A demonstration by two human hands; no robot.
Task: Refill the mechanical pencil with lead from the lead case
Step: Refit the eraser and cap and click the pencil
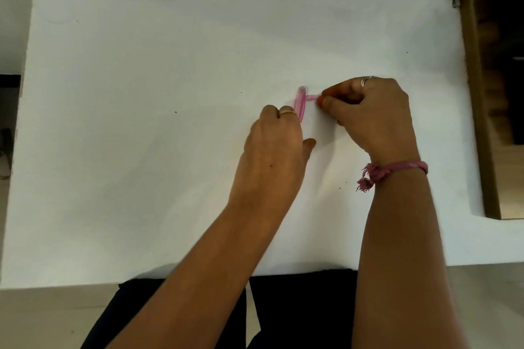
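Observation:
My left hand (pixel 279 150) grips a pink translucent barrel (pixel 300 103) near the middle of the white table (pixel 141 122). Only the barrel's rounded upper end shows above my fingers. I cannot tell whether it is the mechanical pencil or the lead case. My right hand (pixel 371 119) is just to its right, with thumb and fingertips pinched on a small pale pink piece (pixel 312 97). That piece reaches sideways and touches the barrel. No loose lead can be made out.
A wooden cabinet or shelf (pixel 493 93) stands against the table's right edge. My dark-clothed lap (pixel 297 309) is at the near edge. A pink thread band (pixel 397 168) circles my right wrist. Faint pencil lines mark the table's far left.

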